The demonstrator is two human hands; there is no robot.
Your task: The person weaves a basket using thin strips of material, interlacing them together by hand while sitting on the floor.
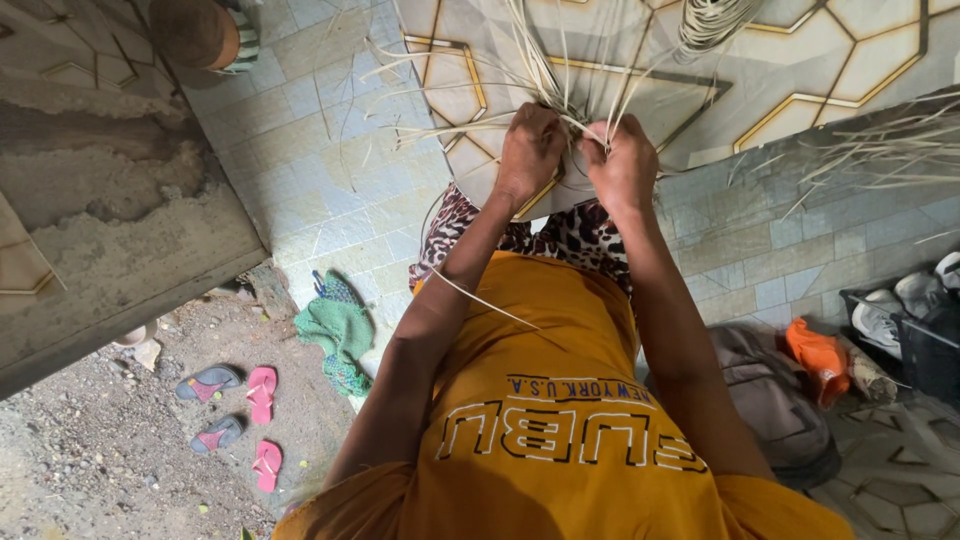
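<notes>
Pale tiled floor [330, 190] with gold hexagon lines up top, dropping off at a rough concrete step [120, 250] to bare dirt on the left. Down we look over an orange shirt and leopard-print cloth across the lap.

Both hands are up at the centre, side by side and almost touching. The left hand [530, 150] is curled shut, fingers pinched down on a bundle of pale straw strips [545, 70]. The right hand [622, 165] is closed too, knuckles up, clamped on the same strips just beside it. The strips fan out from the two fists, long thin strands splaying up and to both sides over the tiles, and one loose strand [480, 298] trails back down across the left forearm to the shirt.

More loose straw [890, 150] lies scattered at the right edge, well apart from the hands. A green knitted cloth [338, 330] sits crumpled at the floor's edge. On the dirt, two pairs of sandals: pink [262, 395] and grey [208, 382]. To the right, an orange cloth [818, 358] and a grey bag [770, 400].
</notes>
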